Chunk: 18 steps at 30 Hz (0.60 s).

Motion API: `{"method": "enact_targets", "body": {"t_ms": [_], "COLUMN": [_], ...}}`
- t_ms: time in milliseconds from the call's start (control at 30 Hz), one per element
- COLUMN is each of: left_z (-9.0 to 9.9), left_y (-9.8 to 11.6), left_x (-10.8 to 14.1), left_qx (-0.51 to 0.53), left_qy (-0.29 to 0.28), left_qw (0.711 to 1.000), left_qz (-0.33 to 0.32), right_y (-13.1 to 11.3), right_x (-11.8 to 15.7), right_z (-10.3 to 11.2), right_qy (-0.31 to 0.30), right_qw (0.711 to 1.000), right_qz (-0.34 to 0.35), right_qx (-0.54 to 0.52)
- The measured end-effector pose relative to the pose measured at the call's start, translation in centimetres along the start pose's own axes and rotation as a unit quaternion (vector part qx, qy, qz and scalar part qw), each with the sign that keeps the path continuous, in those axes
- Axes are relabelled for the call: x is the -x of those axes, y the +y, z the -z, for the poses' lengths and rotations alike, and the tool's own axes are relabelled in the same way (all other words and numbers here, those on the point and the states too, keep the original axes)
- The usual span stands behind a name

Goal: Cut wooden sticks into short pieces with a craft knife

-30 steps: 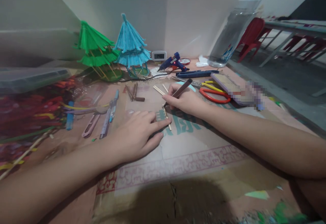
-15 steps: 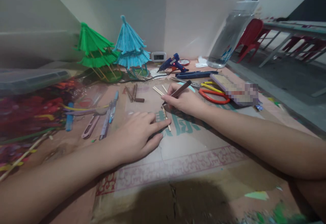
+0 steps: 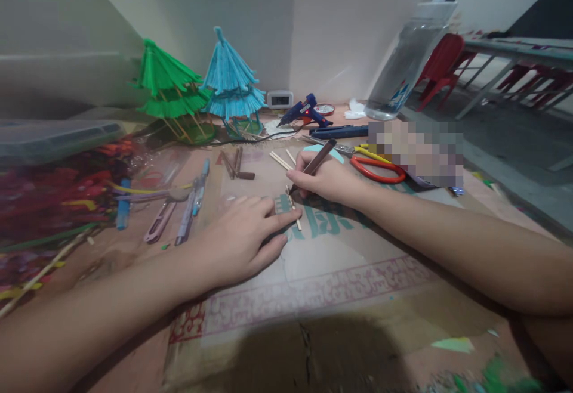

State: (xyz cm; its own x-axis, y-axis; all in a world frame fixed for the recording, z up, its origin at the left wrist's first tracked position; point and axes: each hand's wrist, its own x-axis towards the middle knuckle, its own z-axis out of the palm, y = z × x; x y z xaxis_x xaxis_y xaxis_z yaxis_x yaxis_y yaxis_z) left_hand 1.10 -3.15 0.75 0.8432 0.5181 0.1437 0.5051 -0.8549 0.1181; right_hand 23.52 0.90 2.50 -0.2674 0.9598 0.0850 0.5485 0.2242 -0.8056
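Note:
In my right hand (image 3: 324, 175) is a brown marker (image 3: 320, 157), gripped like a pen with its tip down at a thin wooden stick (image 3: 294, 207). The stick lies on the printed cardboard (image 3: 277, 268), and the outstretched index finger of my left hand (image 3: 253, 232) presses on it. The other fingers of that hand rest flat and apart. Further pale sticks (image 3: 280, 160) lie just beyond my right fingertips. To the left are several brown sticks (image 3: 231, 162) and a brown marker cap (image 3: 246, 175).
Behind stand a green paper pavilion (image 3: 168, 92), a blue one (image 3: 233, 83), a small digital clock (image 3: 280, 99) and a glue gun (image 3: 304, 111). Red-handled pliers (image 3: 378, 169) and a large water bottle (image 3: 405, 65) are at right. Pens (image 3: 190, 205) and a cutter (image 3: 160, 222) lie left.
The marker tip in my right hand has shifted slightly down and right along the stick. My left hand stays in place.

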Motion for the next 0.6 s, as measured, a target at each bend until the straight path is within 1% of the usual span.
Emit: {"method": "enact_targets", "body": {"t_ms": [67, 167, 233, 600], "left_z": [0.02, 0.08, 0.11, -0.06], "left_y": [0.01, 0.06, 0.09, -0.01], "left_x": [0.03, 0.03, 0.0, 0.03], "left_qx": [-0.001, -0.003, -0.003, -0.003], "left_qy": [0.0, 0.001, 0.0, 0.008], "left_qw": [1.0, 1.0, 1.0, 1.0], "left_qz": [0.0, -0.001, 0.001, -0.007], "right_y": [0.09, 0.22, 0.27, 0.42], "right_x": [-0.01, -0.06, -0.12, -0.28], "right_z": [-0.03, -0.15, -0.23, -0.32], "right_qy": [0.007, 0.049, 0.062, 0.058], "right_qw": [1.0, 0.999, 0.998, 0.998], "right_qz": [0.004, 0.004, 0.0, -0.012], "right_qx": [-0.001, 0.006, 0.008, 0.014]}}
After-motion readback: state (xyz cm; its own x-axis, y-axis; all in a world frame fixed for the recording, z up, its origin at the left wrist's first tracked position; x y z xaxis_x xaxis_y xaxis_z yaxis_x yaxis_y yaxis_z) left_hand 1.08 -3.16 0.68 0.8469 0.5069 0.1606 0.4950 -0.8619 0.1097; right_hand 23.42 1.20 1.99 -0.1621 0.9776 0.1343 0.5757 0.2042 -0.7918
